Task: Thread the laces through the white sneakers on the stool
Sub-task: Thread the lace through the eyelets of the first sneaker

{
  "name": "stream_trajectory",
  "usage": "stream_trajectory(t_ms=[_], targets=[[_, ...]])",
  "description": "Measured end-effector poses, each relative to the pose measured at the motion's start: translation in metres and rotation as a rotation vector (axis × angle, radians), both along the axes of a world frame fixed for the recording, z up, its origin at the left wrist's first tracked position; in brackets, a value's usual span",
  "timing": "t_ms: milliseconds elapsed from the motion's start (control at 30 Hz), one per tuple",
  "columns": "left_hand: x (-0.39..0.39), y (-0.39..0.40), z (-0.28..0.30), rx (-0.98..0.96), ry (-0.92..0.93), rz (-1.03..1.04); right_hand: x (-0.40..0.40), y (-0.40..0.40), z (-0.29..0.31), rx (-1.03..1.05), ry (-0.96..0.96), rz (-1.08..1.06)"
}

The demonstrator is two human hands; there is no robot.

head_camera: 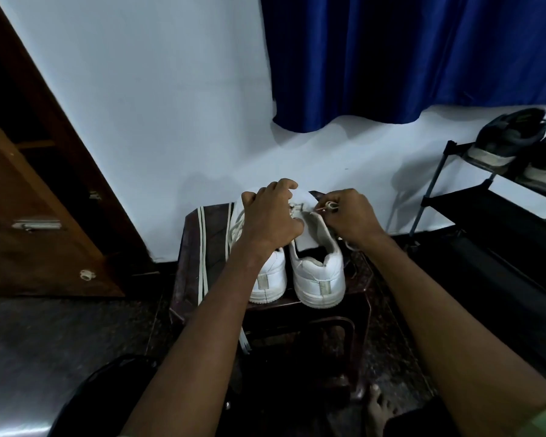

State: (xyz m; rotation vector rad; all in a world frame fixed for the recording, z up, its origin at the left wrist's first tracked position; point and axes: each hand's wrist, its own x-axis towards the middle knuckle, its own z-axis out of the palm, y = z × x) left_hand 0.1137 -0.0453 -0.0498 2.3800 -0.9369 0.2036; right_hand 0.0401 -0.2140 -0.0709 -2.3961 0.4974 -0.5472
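Above the right sneaker (320, 275), lace (327, 205) pinched in right-hand fingers (334, 209), left hand (270, 216) gripping eyelets

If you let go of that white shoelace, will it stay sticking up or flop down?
Probably flop. The lace curls in a soft loop where the right hand pinches it, so it looks bendy, not stiff. It is thin, so likely very light. Another loose lace already hangs limp over the stool edge, which hints the same.
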Motion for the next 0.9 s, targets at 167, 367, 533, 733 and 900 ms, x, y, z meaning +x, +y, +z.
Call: stream_trajectory(t_ms=[167,367,533,733,900], targets=[[0.000,0.001,0.001,0.009,-0.002,-0.001,0.000,0.004,0.006,0.456,-0.236,0.020],[-0.001,0.000,0.000,0.014,-0.007,0.013,-0.001,0.010,0.019,1.478,-0.524,0.113],[-0.001,-0.001,-0.001,0.018,-0.011,0.034,0.002,0.006,0.008,0.572,-0.245,-0.032],[-0.001,-0.001,-0.001,0.025,0.001,0.054,-0.004,0.006,0.010,-0.002,-0.005,0.030],[-0.001,-0.001,-0.001,0.034,-0.023,0.065,-0.001,-0.003,0.006,-0.114,0.085,0.021]])
